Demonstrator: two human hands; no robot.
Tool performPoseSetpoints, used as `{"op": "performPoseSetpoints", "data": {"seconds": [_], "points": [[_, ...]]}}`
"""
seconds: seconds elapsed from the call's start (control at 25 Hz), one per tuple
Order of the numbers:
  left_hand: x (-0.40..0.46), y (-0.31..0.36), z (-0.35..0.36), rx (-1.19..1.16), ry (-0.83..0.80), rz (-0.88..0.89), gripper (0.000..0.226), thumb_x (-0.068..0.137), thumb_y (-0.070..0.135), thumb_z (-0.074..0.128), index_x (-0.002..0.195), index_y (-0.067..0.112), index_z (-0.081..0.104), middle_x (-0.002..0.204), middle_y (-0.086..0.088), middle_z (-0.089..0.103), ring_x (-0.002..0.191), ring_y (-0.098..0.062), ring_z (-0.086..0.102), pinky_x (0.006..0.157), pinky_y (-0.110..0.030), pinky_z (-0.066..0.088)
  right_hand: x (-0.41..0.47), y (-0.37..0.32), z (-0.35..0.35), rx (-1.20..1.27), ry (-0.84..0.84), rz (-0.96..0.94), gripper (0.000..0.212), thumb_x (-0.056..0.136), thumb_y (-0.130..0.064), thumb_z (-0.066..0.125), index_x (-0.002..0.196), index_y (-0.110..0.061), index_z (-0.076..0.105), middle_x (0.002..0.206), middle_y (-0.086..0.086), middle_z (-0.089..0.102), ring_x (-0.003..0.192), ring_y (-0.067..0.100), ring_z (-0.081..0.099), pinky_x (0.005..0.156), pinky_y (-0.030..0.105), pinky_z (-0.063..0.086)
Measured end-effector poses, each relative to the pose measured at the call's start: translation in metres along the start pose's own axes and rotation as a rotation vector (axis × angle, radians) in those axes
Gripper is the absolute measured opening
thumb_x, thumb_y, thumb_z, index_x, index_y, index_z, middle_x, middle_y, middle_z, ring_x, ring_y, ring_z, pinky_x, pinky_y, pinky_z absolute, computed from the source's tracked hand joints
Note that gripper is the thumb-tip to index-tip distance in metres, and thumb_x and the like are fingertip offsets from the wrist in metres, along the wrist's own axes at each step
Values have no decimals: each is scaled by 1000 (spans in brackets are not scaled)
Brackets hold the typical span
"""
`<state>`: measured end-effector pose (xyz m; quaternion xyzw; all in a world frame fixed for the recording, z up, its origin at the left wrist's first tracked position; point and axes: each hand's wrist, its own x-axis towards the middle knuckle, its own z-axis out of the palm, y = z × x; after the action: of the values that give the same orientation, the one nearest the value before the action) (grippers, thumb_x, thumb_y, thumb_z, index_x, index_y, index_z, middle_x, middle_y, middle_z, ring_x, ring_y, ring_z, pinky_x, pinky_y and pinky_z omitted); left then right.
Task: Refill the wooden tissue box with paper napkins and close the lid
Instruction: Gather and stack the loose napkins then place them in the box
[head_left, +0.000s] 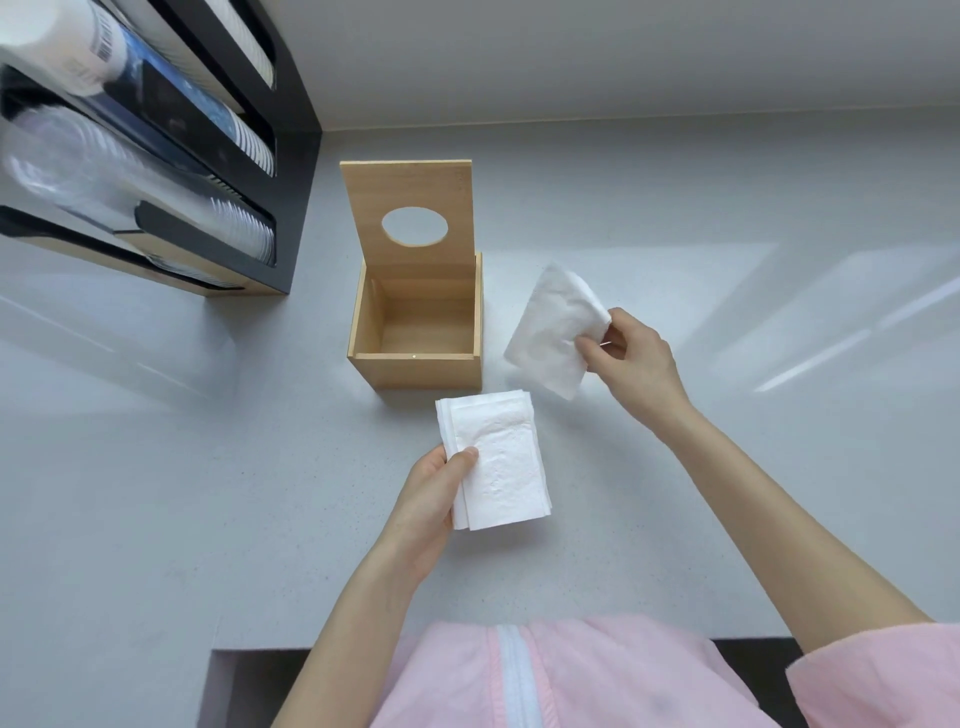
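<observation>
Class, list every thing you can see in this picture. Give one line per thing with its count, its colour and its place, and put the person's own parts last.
wooden tissue box: one, light wood, centre of the counter, empty inside
lid: one, light wood with an oval hole, standing open at the box's far side
napkin stack: one, white, held in front of the box
single napkin: one, white, held to the right of the box
counter: one, pale grey, under everything
cup dispenser: one, black with a wood base, far left, holding stacked cups
left hand: one, gripping the napkin stack
right hand: one, pinching the single napkin
sleeves: pink, bottom edge
</observation>
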<state>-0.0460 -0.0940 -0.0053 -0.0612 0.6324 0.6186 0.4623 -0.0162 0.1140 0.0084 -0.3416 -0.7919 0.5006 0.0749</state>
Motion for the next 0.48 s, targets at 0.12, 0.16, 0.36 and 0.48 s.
{"op": "performPoseSetpoints", "data": {"seconds": [0.12, 0.16, 0.36, 0.48], "points": [[-5, -2, -1, -8, -1, 12, 23, 97, 16, 40, 103, 16, 62, 99, 0, 69, 90, -17, 65, 77, -33, 50, -23, -17, -16, 350, -146, -29, 12, 93, -11, 50, 93, -12, 62, 86, -4, 67, 83, 13, 65, 81, 34, 54], [-6, -3, -1, -6, -6, 18, 24, 97, 16, 40, 103, 16, 62, 98, -1, 69, 89, -17, 65, 74, -32, 50, -32, -23, -19, 496, -248, -28, 18, 94, -8, 48, 95, -16, 63, 86, -8, 68, 82, 7, 65, 78, 29, 56], [-11, -10, 2, 3, -61, 92, 24, 82, 33, 57, 100, 20, 68, 94, 4, 72, 85, -12, 67, 72, -30, 51, -68, -26, -12, 824, -638, 64, 24, 84, -12, 48, 99, -18, 66, 89, -7, 72, 79, 8, 69, 66, 20, 56], [-11, -11, 4, 54, -86, 130, 28, 83, 33, 58, 105, 16, 66, 93, 4, 67, 83, -14, 61, 71, -31, 47, -76, -13, 4, 668, -680, 119, 21, 90, -10, 51, 104, -17, 64, 95, -7, 71, 84, 8, 68, 70, 21, 56]]}}
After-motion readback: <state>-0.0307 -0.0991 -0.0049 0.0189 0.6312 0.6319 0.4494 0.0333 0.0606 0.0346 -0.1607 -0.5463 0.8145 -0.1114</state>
